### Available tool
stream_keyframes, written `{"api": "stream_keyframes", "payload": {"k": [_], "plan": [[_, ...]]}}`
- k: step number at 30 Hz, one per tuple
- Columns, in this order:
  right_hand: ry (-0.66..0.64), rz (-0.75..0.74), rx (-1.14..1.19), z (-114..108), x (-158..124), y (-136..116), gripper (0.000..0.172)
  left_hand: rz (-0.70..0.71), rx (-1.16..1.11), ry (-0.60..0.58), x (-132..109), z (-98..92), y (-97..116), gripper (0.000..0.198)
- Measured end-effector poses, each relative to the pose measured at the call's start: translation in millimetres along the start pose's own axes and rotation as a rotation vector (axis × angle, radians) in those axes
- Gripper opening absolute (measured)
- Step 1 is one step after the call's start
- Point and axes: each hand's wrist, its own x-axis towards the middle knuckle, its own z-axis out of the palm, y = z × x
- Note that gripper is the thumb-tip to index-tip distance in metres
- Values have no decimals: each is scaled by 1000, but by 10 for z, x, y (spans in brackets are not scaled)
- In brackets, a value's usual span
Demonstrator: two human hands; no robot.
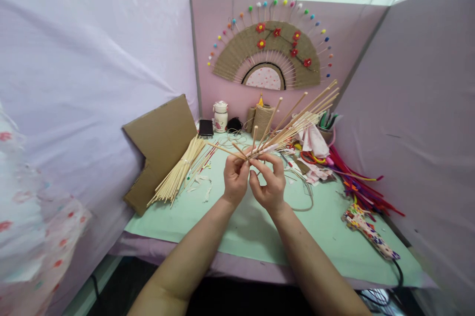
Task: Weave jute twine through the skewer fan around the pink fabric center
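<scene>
Both my hands are raised over the middle of the table, close together at the near ends of a loose spread of thin wooden sticks (286, 128). My left hand (236, 177) pinches the sticks on the left side, thumb against fingers. Beside it my right hand (270, 183) has its fingers curled at the same sticks, with a pale pinkish strip running along them. The far ends fan up and to the right. Exactly how the ends are joined is hidden by my fingers.
A tied bundle of sticks (181, 170) and cut cardboard (163, 142) lie left. Behind stand a white jar (220, 117) and twine spool (263, 122). Pipe cleaners (365, 189) and a patterned glue gun (371, 237) lie right. A decorated fan (272, 53) hangs on the back panel.
</scene>
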Motion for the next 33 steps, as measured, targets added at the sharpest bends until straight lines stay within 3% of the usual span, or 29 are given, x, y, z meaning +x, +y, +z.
{"api": "stream_keyframes", "payload": {"k": [7,14,17,19,21,25,28,33], "plan": [[12,6,113,10,-33,15,41,47,26,21,26,7,14,25],[-24,101,186,26,-114,26,30,-25,-44,36,59,28,54,41],[48,180,180,39,-144,77,23,-44,-63,105,103,13,81,41],[134,331,129,63,-174,154,19,-57,-64,153,144,-16,97,39],[186,595,138,103,-210,261,24,-72,-69,173,183,-50,108,34],[223,1150,560,199,-254,482,47,-90,-96,166,222,-86,113,27],[185,1275,803,229,-251,586,49,-96,-113,129,212,-78,120,26],[195,1409,984,229,-298,655,42,-95,-118,110,197,-59,153,25]]}}
